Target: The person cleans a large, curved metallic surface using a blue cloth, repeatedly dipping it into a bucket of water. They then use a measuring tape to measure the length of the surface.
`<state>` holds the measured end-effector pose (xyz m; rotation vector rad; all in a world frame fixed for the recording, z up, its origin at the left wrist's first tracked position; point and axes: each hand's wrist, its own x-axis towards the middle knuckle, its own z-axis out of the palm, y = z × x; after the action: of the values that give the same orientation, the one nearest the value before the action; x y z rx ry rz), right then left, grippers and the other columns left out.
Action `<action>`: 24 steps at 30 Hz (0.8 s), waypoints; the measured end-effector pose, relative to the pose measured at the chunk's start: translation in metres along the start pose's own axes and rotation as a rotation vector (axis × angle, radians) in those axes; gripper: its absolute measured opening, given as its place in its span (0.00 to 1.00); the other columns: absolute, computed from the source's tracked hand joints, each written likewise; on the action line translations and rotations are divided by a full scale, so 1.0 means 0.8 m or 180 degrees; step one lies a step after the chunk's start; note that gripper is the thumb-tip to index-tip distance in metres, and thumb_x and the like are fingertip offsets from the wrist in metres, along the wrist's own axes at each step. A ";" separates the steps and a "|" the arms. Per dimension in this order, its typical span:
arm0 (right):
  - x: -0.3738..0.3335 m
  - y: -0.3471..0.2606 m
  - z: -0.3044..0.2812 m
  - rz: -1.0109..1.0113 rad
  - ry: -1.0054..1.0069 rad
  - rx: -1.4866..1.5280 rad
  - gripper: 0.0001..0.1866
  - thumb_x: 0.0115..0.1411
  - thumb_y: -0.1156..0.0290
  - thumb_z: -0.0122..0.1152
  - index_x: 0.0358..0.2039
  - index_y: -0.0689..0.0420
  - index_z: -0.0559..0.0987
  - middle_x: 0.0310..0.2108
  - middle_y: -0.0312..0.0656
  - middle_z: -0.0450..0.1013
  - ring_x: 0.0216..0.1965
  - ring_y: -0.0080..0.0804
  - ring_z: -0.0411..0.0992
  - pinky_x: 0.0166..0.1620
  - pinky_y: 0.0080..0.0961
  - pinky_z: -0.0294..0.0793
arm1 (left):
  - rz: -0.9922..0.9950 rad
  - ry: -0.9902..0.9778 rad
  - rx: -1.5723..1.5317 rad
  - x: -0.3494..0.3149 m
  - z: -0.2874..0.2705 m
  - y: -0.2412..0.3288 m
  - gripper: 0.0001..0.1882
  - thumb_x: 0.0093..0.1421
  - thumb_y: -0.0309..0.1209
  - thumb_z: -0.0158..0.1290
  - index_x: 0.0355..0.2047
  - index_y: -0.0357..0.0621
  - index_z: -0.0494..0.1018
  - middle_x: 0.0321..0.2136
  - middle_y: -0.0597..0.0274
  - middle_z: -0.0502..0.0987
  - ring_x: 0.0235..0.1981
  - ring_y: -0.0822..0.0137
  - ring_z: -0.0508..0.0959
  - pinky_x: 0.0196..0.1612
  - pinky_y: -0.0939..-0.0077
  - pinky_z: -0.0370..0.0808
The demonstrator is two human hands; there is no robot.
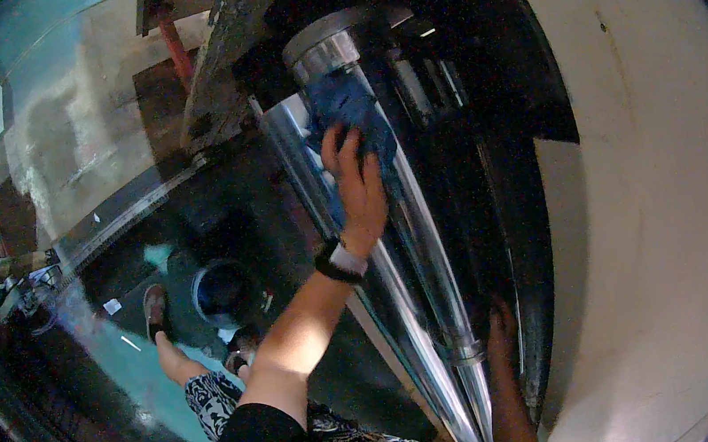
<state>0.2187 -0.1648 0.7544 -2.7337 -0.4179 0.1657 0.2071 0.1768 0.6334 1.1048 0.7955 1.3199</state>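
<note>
A crumpled blue cloth (345, 108) lies against a shiny metal roller (423, 225), just below the thick collar at its far end. My left hand (358, 186) presses on that cloth with bent fingers, and some of the cloth hangs down beside the hand. On the left, a second polished roller (290, 144) runs alongside the first. My right hand (501, 334) is in deep shadow at the near right, beside the roller's near collar (462, 351) and close to a dark cylinder (524, 324). Its fingers are too dark to read clearly.
A pale machine panel (656, 208) rises along the right. Down on the floor at the left stands a dark round bucket (219, 294), near my feet and some white scraps (112, 305). A metal rail (134, 216) crosses farther back, and orange-red posts (175, 48) stand beyond.
</note>
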 end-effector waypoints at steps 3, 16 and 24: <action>-0.006 -0.038 -0.001 0.0484 -0.0155 -0.0109 0.22 0.57 0.62 0.43 0.51 0.58 0.64 0.51 0.48 0.61 0.53 0.41 0.58 0.56 0.32 0.54 | -0.1348 -0.0254 -0.0551 -0.063 -0.016 0.024 0.22 0.57 0.31 0.45 0.51 0.39 0.54 0.50 0.50 0.58 0.53 0.57 0.58 0.56 0.68 0.52; -0.010 -0.034 0.002 -0.0121 -0.0012 -0.0462 0.20 0.57 0.64 0.41 0.49 0.58 0.67 0.50 0.46 0.63 0.53 0.39 0.58 0.55 0.31 0.54 | -0.2337 -0.0649 -0.1125 -0.047 -0.035 0.059 0.22 0.56 0.31 0.49 0.49 0.39 0.59 0.44 0.57 0.67 0.46 0.62 0.66 0.51 0.72 0.59; -0.006 -0.042 0.005 0.0441 0.0109 -0.0448 0.20 0.56 0.65 0.44 0.49 0.58 0.67 0.50 0.46 0.63 0.53 0.39 0.58 0.55 0.31 0.53 | -0.1926 -0.0538 -0.1495 0.055 -0.036 0.036 0.18 0.57 0.32 0.47 0.45 0.38 0.60 0.41 0.54 0.69 0.43 0.62 0.68 0.47 0.71 0.63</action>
<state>0.2047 -0.1350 0.7636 -2.9004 -0.2387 0.1297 0.1761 0.2219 0.6573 0.5282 0.5852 0.8229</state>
